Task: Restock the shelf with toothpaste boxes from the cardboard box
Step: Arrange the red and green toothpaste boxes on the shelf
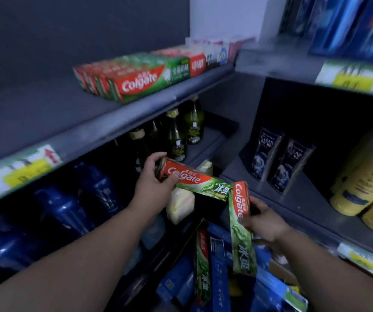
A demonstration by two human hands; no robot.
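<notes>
My left hand (153,188) grips a red-and-green toothpaste box (205,184) by its left end, holding it level in front of the lower shelf. In my right hand (265,222) a second toothpaste box (241,230) of the same kind hangs upright, its top near the right end of the first box. Below them the cardboard box (280,272) holds several blue boxes and one more green toothpaste box (202,266). A row of toothpaste boxes (136,78) lies on the upper shelf (46,118), with bare shelf to its left.
Green glass bottles (177,134) stand under the upper shelf, dark blue bottles (68,210) at lower left. The right-hand shelving holds dark shampoo bottles (277,161) and yellow bottles (365,183). Yellow price labels (23,170) line the shelf edges.
</notes>
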